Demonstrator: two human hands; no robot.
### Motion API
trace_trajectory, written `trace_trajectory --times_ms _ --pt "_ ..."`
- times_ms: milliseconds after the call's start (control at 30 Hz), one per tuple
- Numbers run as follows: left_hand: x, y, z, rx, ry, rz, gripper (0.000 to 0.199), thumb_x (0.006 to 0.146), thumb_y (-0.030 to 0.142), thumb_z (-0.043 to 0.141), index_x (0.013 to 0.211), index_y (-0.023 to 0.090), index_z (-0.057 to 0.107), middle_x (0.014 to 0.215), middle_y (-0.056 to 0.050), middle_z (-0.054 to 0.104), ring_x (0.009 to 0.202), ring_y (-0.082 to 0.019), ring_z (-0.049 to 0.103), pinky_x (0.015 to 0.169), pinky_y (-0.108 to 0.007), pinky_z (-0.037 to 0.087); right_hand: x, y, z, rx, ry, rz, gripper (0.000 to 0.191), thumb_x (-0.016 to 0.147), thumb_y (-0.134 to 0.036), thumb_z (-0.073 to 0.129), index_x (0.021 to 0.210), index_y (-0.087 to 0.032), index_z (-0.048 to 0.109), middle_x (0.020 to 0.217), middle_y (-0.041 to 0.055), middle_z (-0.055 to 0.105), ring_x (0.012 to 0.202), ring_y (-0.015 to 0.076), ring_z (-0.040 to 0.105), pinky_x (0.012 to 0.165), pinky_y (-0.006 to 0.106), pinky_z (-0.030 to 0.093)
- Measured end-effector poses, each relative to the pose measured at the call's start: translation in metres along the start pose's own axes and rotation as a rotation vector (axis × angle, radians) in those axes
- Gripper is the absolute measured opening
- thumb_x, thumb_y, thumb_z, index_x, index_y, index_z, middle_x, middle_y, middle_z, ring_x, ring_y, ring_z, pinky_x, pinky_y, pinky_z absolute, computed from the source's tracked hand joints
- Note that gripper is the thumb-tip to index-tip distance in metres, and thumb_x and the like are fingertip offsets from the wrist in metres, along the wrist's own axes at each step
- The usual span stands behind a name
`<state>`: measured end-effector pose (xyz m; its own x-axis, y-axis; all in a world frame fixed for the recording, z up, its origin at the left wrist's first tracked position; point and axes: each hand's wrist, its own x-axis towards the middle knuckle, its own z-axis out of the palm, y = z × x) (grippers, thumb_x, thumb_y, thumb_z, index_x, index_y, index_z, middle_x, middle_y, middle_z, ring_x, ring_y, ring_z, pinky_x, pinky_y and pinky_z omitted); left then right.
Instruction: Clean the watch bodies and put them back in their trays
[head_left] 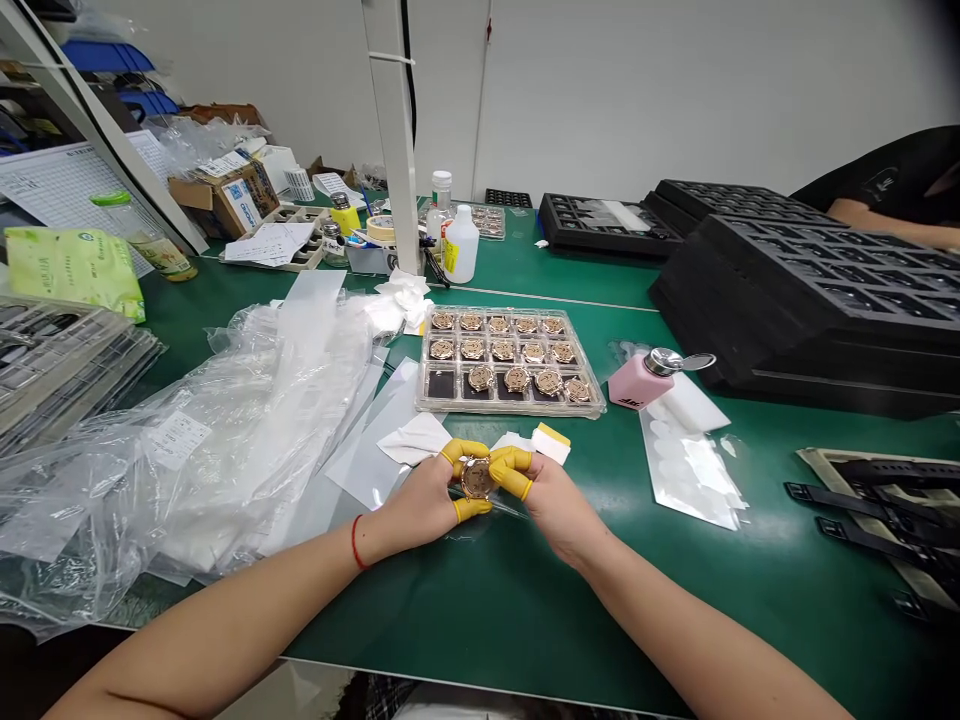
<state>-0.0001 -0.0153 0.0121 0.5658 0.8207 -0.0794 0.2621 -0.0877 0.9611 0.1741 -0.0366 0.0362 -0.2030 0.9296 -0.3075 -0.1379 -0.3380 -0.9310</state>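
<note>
The left hand [420,505] and right hand [555,510] are close together, fingers curled and pinching one round rose-gold watch case [476,478] between them, its face tilted up towards the camera. Yellow finger cots [466,452] cover the gripping fingertips of both hands. One red string bracelet [357,540] circles the left wrist.

Just beyond the left hand lies a white cloth [416,438]; just beyond the right hand is a small white-and-yellow pad [551,443]. Straight ahead of the hands sits one clear plastic tray [510,402] on the green surface [480,610], with three rows of five compartments: 14 hold watch cases, and one, at the left end of the nearest row, shows none.

To the right of the tray stand one pink dispenser bottle [637,382] with a metal pump top, and a white foam block [694,405]. Nearer the right hand, one silvery packet of white round pads [690,475] lies flat. Farther right are several black watch straps [862,510].

Left of the left hand spreads a heap of clear plastic bags [187,450]. Far beyond the tray are two white bottles [461,245] and black foam trays [720,205], with a co-worker's arm [885,215] at the far right.
</note>
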Motion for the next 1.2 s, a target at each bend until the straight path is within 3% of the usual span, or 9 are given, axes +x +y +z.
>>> trace_trajectory --times_ms 367,467,567,667,733,800,933,1100,1200 --pt "-0.002 0.004 0.0 0.027 -0.02 0.009 0.043 0.079 0.031 0.069 0.116 0.025 0.048 0.096 0.0 0.066 0.083 -0.017 0.064 0.074 -0.029 0.05 0.0 0.01 -0.002 -0.195 0.037 -0.09 0.024 0.077 -0.042 0.067 0.073 -0.019 0.064 0.083 0.0022 0.063 0.083 0.0194 0.057 0.078 0.033 0.044" --pt "0.0 0.003 -0.001 -0.022 -0.014 -0.02 0.044 0.078 0.027 0.069 0.117 0.025 0.048 0.095 0.0 0.065 0.081 -0.016 0.063 0.073 -0.029 0.05 -0.001 0.009 -0.014 -0.515 0.13 -0.326 0.018 0.083 -0.037 0.059 0.084 -0.021 0.066 0.094 0.0053 0.068 0.092 0.0228 0.06 0.085 0.038 0.044" --pt "0.004 -0.001 -0.002 -0.215 -0.067 -0.085 0.048 0.078 0.023 0.069 0.119 0.024 0.045 0.095 -0.001 0.063 0.085 -0.016 0.063 0.078 -0.03 0.05 0.005 0.008 -0.042 -1.013 0.344 -0.497 0.019 0.087 -0.031 0.054 0.097 -0.02 0.067 0.103 0.0101 0.067 0.098 0.0274 0.058 0.087 0.043 0.043" --pt "0.008 -0.005 -0.002 -0.407 -0.148 -0.141 0.052 0.078 0.021 0.07 0.121 0.023 0.04 0.095 -0.002 0.063 0.092 -0.017 0.064 0.086 -0.033 0.049 0.016 0.014 -0.074 -1.431 0.486 -0.259 0.02 0.083 -0.028 0.062 0.096 -0.014 0.067 0.094 0.0165 0.065 0.093 0.0316 0.057 0.078 0.042 0.044" --pt "0.01 -0.007 -0.001 -0.445 -0.167 -0.155 0.052 0.078 0.02 0.07 0.121 0.022 0.041 0.097 -0.002 0.063 0.094 -0.016 0.064 0.089 -0.034 0.048 0.023 0.019 -0.088 -1.496 0.485 -0.138 0.02 0.081 -0.027 0.066 0.094 -0.013 0.066 0.09 0.0165 0.062 0.089 0.0311 0.057 0.073 0.039 0.044" --pt "0.012 -0.009 0.0 -0.446 -0.168 -0.167 0.051 0.079 0.021 0.07 0.121 0.022 0.041 0.099 -0.003 0.062 0.094 -0.016 0.064 0.09 -0.036 0.048 0.025 0.023 -0.092 -1.444 0.458 -0.14 0.016 0.082 -0.027 0.065 0.09 -0.013 0.065 0.087 0.0144 0.061 0.084 0.0287 0.056 0.068 0.036 0.043" --pt "0.012 -0.011 0.005 -0.443 -0.147 -0.149 0.048 0.079 0.026 0.071 0.119 0.021 0.044 0.1 -0.003 0.061 0.092 -0.016 0.063 0.09 -0.037 0.048 0.012 0.023 -0.067 -1.349 0.377 -0.273 0.016 0.092 -0.023 0.049 0.088 -0.018 0.063 0.086 0.0099 0.061 0.081 0.0239 0.055 0.068 0.033 0.042" --pt "0.011 -0.018 0.008 -0.431 -0.164 -0.054 0.043 0.081 0.025 0.068 0.118 0.021 0.046 0.109 -0.005 0.059 0.097 -0.018 0.062 0.087 -0.034 0.05 -0.003 0.03 -0.021 -1.269 0.151 -0.771 0.021 0.092 -0.014 0.042 0.093 -0.018 0.062 0.083 0.0083 0.062 0.078 0.0223 0.048 0.066 0.032 0.037" --pt "0.011 -0.021 0.008 -0.374 -0.166 -0.025 0.035 0.084 0.024 0.064 0.115 0.021 0.047 0.106 -0.005 0.059 0.094 -0.017 0.062 0.084 -0.033 0.05 0.005 0.035 -0.012 -1.364 0.179 -0.814 0.02 0.086 -0.008 0.044 0.087 -0.016 0.062 0.079 0.0088 0.061 0.075 0.0229 0.045 0.063 0.033 0.033"
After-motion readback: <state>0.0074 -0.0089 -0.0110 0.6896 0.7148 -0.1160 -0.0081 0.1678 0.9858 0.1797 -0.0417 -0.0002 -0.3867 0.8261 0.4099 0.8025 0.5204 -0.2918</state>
